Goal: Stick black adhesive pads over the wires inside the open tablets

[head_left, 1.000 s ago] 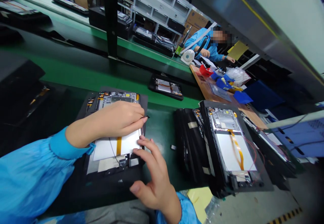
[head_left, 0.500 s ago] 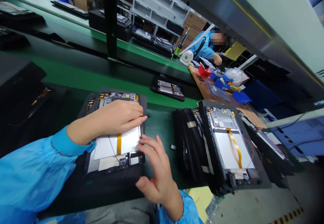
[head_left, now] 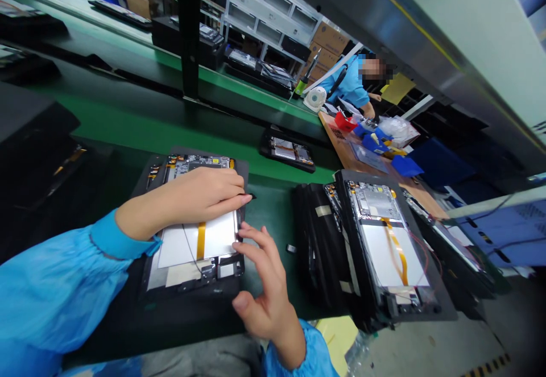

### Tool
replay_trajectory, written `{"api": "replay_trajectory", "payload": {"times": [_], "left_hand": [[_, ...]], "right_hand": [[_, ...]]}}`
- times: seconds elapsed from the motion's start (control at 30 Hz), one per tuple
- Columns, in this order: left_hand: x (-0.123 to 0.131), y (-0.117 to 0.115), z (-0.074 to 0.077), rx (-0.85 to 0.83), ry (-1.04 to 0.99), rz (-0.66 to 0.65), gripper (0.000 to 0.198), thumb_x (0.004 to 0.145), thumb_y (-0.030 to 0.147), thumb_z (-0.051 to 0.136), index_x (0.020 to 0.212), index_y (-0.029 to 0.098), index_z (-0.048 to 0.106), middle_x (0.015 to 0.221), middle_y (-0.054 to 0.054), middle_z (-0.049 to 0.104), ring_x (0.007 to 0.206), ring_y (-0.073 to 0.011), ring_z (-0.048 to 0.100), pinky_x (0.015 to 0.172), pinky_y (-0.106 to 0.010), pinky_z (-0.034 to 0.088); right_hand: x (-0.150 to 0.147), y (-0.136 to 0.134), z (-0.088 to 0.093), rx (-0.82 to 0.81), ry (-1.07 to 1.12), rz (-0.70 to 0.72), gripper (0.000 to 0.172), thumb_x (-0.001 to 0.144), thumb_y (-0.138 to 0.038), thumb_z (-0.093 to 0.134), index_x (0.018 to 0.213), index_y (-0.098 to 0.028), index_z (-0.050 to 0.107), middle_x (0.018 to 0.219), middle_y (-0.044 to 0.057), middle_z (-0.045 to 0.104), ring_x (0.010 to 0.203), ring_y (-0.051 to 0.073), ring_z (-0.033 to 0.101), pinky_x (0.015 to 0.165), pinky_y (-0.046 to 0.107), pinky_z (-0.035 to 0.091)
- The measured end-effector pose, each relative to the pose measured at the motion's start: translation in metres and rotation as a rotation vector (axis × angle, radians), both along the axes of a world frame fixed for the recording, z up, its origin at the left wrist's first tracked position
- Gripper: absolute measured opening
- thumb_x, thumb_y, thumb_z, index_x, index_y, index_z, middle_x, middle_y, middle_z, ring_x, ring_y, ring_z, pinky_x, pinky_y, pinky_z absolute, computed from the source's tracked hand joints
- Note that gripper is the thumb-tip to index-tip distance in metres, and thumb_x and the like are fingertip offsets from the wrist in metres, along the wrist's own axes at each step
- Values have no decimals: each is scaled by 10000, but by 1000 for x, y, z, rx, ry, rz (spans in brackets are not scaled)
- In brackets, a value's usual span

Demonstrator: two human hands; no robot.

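Observation:
An opened tablet (head_left: 179, 252) lies in front of me on a dark foam tray, its circuit board, white battery and orange ribbon cable exposed. My left hand (head_left: 213, 192) reaches across it from the left with the fingers closed together. A small dark tip pokes out past those fingertips at the tablet's right edge; the rest of it is hidden. My right hand (head_left: 268, 289) is open, fingers spread, with its fingertips at the right edge of the battery and the tablet frame.
To the right leans a stack of foam trays with another opened tablet (head_left: 394, 246) on top. A further tablet (head_left: 290, 150) sits on the green conveyor belt (head_left: 222, 129). A small metal part (head_left: 291, 248) lies between. Beyond, a person in blue works at a wooden table (head_left: 336, 141).
My left hand has shifted slightly right along the tablet's edge, and my right hand barely moved. The tablet on the belt has slid a little right. The co-worker's arm is lower.

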State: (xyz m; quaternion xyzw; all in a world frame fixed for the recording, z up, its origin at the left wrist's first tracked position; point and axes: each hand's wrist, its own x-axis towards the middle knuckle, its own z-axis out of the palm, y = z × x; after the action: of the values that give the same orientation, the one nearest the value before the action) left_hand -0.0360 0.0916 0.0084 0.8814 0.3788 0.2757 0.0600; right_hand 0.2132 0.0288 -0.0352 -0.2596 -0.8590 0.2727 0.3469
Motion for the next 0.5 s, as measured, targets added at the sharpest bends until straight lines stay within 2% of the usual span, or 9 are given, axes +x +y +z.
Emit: {"api": "replay_trajectory", "payload": {"times": [0.07,0.27,0.4,0.5], "left_hand": [[0,1,0,38,24,10,508,1129,364,348,864,163,733,849,-53,700,818,-197,623,750,-317,446],[-1,7,-1,120,103,55,470,1116,326,383,833,168,724,801,-57,697,776,-211,585,747,-347,440],[-2,8,2,101,134,43,500,1114,336,369,824,171,741,799,-76,730,832,-238,593,835,-386,469],[-3,2,7,55,30,28,512,1119,359,343,875,171,752,892,-90,766,931,-253,635,928,-412,494]], "right_hand": [[1,-2,-1,8,9,-29,616,1051,-679,431,1385,-189,597,1442,185,639,1435,327,581,1270,579,336],[1,0,-5,83,-87,33,603,1012,-587,576,1468,-195,524,1491,185,615,1429,328,587,1262,570,349],[2,3,-5,140,-185,66,681,979,-539,629,1534,-193,439,1501,193,604,1470,345,546,1255,575,356],[3,6,-4,144,-200,93,709,1005,-583,566,1570,-196,383,1510,195,588,1491,345,520,1267,582,332]]}}
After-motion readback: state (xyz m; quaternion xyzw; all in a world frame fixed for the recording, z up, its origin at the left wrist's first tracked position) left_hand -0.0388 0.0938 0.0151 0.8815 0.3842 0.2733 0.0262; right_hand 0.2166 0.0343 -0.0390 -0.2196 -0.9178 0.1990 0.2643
